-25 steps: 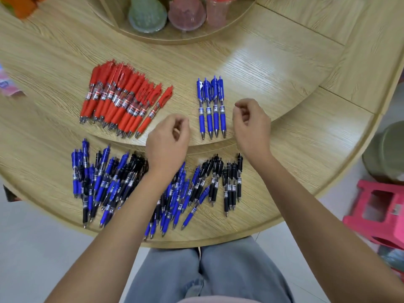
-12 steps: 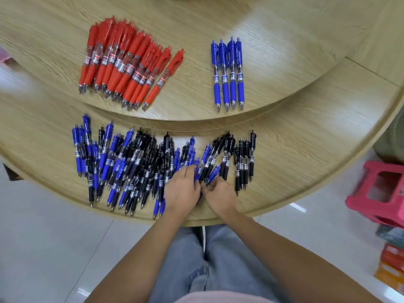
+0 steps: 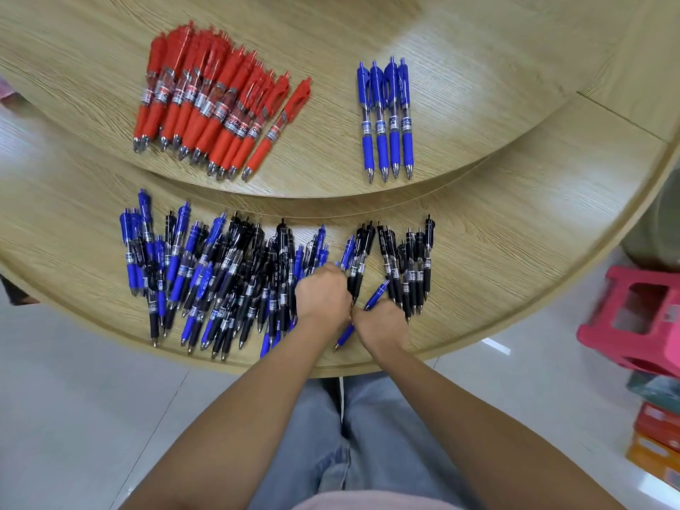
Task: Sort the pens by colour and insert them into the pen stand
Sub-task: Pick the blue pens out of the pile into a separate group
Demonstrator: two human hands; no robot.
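A mixed heap of blue and black pens [image 3: 220,274] lies on the lower tier of the round wooden table [image 3: 515,233]. My left hand [image 3: 323,296] sits knuckles-up in this heap, fingers curled down at a blue pen [image 3: 346,252]. Close beside it, my right hand [image 3: 381,323] grips another blue pen [image 3: 377,294] that slants under it. Black pens [image 3: 408,266] lie just right of my hands. On the upper tier lie a red pen pile [image 3: 217,104] and a row of several blue pens [image 3: 386,119]. No pen stand is in view.
The table's curved front edge runs just below my hands, with my lap in grey trousers [image 3: 360,436] under it. A pink plastic stool [image 3: 633,318] and stacked boxes [image 3: 658,443] stand on the floor at the right.
My hands came down from near the upper tier into the mixed heap at the front edge. Since half a second ago the right hand has closed round a blue pen.
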